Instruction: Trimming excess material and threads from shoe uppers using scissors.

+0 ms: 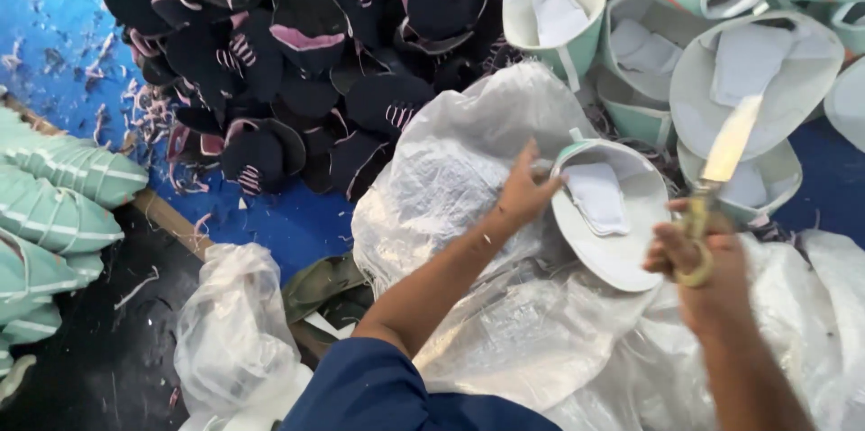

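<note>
My left hand (525, 192) grips the left rim of a pale green and white cap piece (622, 242) that lies inside-up on a white woven sack (468, 170). A white patch sits inside that piece. To its right, my right hand (698, 255) is closed around the yellowish handles of a pair of scissors (728, 145), whose blades point up and away from me. The blades hover over other pale green cap pieces behind.
A heap of black and pink cap pieces (306, 53) covers the blue table top (54, 26) at the back left. More pale green cap pieces (739, 62) pile up at the back right, striped green pieces (54, 188) at the left. A clear plastic bag (234, 332) lies near me.
</note>
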